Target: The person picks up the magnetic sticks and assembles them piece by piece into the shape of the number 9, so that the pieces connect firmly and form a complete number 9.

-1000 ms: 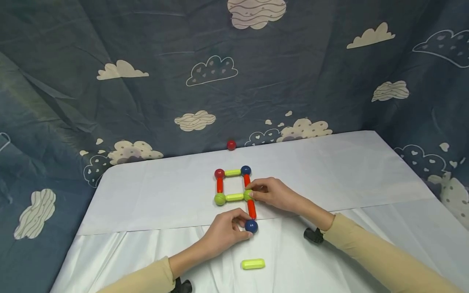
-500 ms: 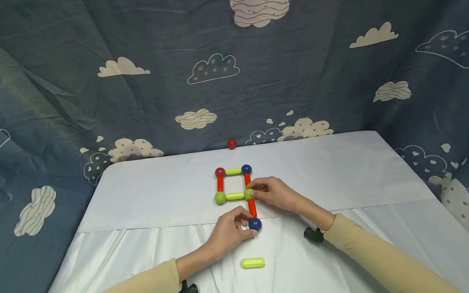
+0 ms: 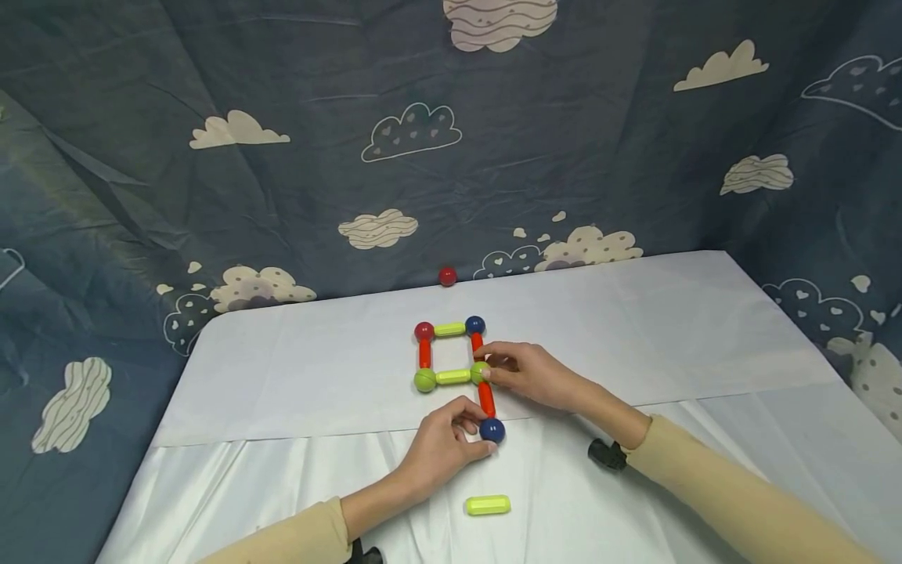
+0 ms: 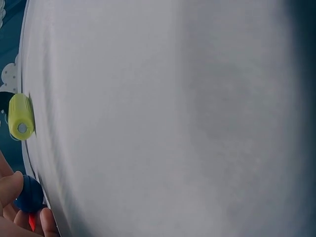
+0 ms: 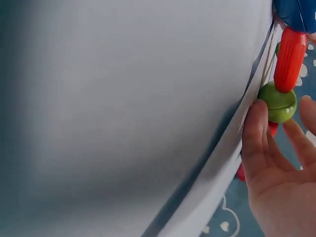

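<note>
A square of magnetic rods and balls lies on the white cloth, with a red ball [image 3: 424, 332], a dark blue ball [image 3: 475, 325] and two green balls at its corners. My right hand [image 3: 532, 376] holds the near right green ball [image 5: 277, 102], its fingers around the sides. From that ball a red rod [image 3: 487, 399] runs toward me and meets a second blue ball [image 3: 492, 431]. My left hand [image 3: 440, 448] pinches this blue ball between thumb and fingers; the left wrist view shows the ball [image 4: 30, 194] at its lower left edge.
A loose yellow-green rod [image 3: 488, 505] lies on the cloth nearer to me. Another red ball [image 3: 447, 276] sits at the table's back edge, against the dark cloud-print curtain [image 3: 303, 196]. A seam crosses the white tablecloth [image 3: 296, 376].
My left hand and the blue ball have shifted slightly right, and the red rod's near end has swung a little with them. My right hand stays at the green ball.
</note>
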Demonstrator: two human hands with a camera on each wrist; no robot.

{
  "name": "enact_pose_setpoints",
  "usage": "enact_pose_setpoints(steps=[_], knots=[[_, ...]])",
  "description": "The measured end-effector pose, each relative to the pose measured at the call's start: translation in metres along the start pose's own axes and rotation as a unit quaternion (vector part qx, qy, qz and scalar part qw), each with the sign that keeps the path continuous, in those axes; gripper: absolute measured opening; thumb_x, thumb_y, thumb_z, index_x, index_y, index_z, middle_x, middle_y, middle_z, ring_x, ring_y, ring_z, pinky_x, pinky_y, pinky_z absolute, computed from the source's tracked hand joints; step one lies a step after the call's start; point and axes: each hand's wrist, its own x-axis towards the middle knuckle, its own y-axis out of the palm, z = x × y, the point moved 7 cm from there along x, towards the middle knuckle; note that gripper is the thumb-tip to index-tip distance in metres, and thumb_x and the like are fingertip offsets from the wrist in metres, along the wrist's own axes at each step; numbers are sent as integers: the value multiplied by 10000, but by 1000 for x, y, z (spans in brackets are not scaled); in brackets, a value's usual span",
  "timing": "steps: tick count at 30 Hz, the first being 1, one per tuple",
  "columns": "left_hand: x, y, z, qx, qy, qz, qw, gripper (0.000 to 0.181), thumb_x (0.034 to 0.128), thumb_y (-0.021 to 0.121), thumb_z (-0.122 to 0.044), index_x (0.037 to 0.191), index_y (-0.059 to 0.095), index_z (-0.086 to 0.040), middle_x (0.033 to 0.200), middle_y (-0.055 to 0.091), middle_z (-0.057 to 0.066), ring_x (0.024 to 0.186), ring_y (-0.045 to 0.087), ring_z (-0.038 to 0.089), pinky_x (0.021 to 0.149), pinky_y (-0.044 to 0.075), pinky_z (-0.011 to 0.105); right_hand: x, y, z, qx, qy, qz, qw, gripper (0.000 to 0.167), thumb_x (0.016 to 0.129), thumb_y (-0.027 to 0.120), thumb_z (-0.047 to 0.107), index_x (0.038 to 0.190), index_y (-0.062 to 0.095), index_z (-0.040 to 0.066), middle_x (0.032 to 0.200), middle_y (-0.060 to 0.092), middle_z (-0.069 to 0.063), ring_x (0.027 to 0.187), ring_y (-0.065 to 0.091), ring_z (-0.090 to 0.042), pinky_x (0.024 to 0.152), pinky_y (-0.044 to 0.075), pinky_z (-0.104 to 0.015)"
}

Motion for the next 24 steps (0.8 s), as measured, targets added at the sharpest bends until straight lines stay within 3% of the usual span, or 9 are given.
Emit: enact_pose_setpoints(steps=[6, 12, 15, 24], knots=[[-1, 0, 1, 48, -83, 22, 10000, 311, 778, 836, -136, 1024, 656, -199, 891, 605, -18, 680, 509, 112, 597, 427, 203, -31, -3, 9, -347, 201, -167, 9991, 346, 947, 659, 166, 1290, 624, 187, 1138, 663, -2, 932, 615, -151, 820, 524, -334], [-3, -1, 3, -52, -114, 62, 9999, 298, 804, 805, -134, 1052, 659, -210, 910, 605, 6, 683, 519, 121, 606, 440, 219, -62, 13, 18, 66, -102, 370, 9992, 320, 917, 686, 128, 1228, 648, 197, 1101, 658, 51, 902, 604, -129, 771, 513, -286], [-3, -1, 3, -113, -128, 83, 9998, 293, 812, 797, -126, 1058, 663, -211, 921, 610, 9, 696, 534, 123, 624, 454, 223, -68, 22, 19, 191, -160, 502, 9984, 309, 901, 724, 160, 1194, 652, 226, 1055, 649, 96, 862, 592, -128, 740, 500, -270], [-4, -5, -1, -7, -70, 251, 9997, 261, 829, 774, -85, 1062, 670, -144, 945, 626, 9, 760, 579, 131, 678, 492, 232, -68, 27, 21, 141, -211, 350, 9991, 279, 870, 769, 206, 1123, 657, 237, 968, 645, 103, 790, 583, -126, 657, 483, -267]])
